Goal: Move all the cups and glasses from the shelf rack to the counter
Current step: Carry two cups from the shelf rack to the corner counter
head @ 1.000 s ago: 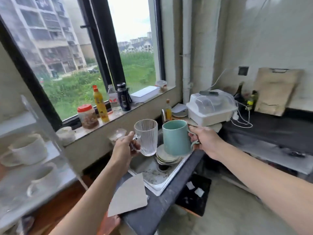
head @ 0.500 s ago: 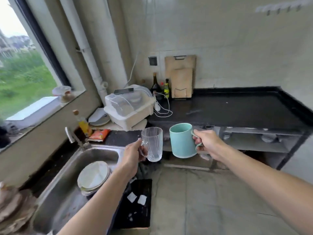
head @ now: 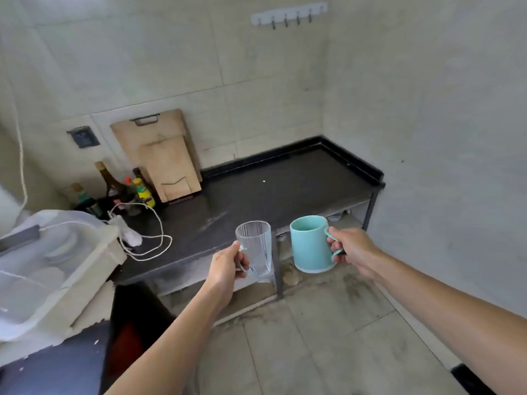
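I am holding two cups out in front of me, one in each of my hands, both upright and apart from each other. My left hand (head: pixel 228 269) is gripping the handle of a clear ribbed glass mug (head: pixel 255 246), thumb on top and fingers curled round the handle. My right hand (head: pixel 352 249) is gripping the loop handle of a smooth matte teal mug (head: pixel 310 243) with a paler band at its base, fingers threaded through the loop. Both are hanging in the air at the front edge of the dark stone bench (head: pixel 271 189), neither one touching it.

The bench top is looking dull and smeared, with a raised black rim along the wall. Two wooden cutting boards (head: pixel 159 143) are leaning against the tiled wall at its back left, the smaller in front of the larger. A cluster of bottles (head: pixel 114 186) is standing beside them, and a loose white cord (head: pixel 154 240) is looping across the near left part of the top. A translucent plastic dish box (head: pixel 57 266) is sitting at the far left. A white hook rail (head: pixel 289 14) is hanging high on the wall. Beneath the bench a lower shelf (head: pixel 350 212) is showing, above a stained tile floor (head: pixel 328 337).
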Demonstrator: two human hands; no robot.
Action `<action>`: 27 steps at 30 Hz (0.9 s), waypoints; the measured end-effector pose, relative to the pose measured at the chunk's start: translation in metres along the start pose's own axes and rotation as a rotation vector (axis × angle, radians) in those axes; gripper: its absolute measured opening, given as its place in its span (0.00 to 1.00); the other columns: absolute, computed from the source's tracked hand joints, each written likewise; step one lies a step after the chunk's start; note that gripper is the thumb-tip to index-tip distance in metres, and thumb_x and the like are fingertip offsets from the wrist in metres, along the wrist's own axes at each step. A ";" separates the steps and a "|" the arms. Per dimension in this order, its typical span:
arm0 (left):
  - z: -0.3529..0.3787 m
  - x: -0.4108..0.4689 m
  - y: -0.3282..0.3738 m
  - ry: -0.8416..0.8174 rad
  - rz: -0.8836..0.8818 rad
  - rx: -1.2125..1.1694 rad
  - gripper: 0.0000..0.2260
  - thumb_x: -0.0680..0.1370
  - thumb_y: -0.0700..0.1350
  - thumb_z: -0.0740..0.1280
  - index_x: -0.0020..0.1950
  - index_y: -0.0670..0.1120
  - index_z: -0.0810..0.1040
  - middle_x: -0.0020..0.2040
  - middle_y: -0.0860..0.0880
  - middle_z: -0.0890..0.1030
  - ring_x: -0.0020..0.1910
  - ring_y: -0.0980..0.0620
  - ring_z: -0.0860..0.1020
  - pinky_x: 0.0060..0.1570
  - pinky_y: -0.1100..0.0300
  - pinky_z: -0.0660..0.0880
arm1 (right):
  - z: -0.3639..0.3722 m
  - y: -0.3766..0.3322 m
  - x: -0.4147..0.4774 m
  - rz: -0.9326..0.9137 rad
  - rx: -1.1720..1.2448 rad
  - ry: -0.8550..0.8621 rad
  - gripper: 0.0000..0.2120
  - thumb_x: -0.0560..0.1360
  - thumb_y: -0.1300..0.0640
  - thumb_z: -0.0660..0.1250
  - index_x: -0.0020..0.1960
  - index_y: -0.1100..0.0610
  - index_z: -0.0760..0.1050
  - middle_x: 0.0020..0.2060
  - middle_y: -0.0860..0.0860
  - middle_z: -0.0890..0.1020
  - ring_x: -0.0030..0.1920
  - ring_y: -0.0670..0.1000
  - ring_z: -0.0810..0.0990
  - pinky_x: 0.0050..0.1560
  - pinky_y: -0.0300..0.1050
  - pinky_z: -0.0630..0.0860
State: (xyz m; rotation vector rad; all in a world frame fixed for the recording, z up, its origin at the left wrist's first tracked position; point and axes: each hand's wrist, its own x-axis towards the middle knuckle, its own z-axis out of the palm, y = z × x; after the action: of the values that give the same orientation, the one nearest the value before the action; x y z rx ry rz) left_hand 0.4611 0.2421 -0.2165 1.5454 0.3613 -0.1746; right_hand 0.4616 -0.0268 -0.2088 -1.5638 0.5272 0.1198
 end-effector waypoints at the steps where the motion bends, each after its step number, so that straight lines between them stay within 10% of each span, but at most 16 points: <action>1: 0.016 0.018 0.002 -0.020 -0.010 0.017 0.30 0.82 0.50 0.57 0.19 0.49 0.72 0.26 0.49 0.77 0.27 0.52 0.71 0.34 0.56 0.69 | -0.011 -0.002 0.018 0.011 -0.011 0.023 0.16 0.79 0.54 0.65 0.35 0.60 0.76 0.24 0.50 0.71 0.27 0.50 0.68 0.29 0.42 0.69; 27: 0.266 0.461 0.086 -0.069 -0.111 0.215 0.25 0.82 0.52 0.57 0.25 0.44 0.67 0.32 0.43 0.74 0.34 0.49 0.72 0.39 0.56 0.75 | -0.074 -0.124 0.505 0.100 -0.167 0.144 0.14 0.79 0.51 0.65 0.42 0.61 0.80 0.36 0.55 0.77 0.40 0.51 0.76 0.44 0.47 0.77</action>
State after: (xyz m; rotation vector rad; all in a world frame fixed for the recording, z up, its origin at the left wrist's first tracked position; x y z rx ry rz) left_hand 0.9525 0.0333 -0.2937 1.7269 0.3835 -0.3625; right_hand 0.9396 -0.2295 -0.2872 -1.7179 0.7242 0.1304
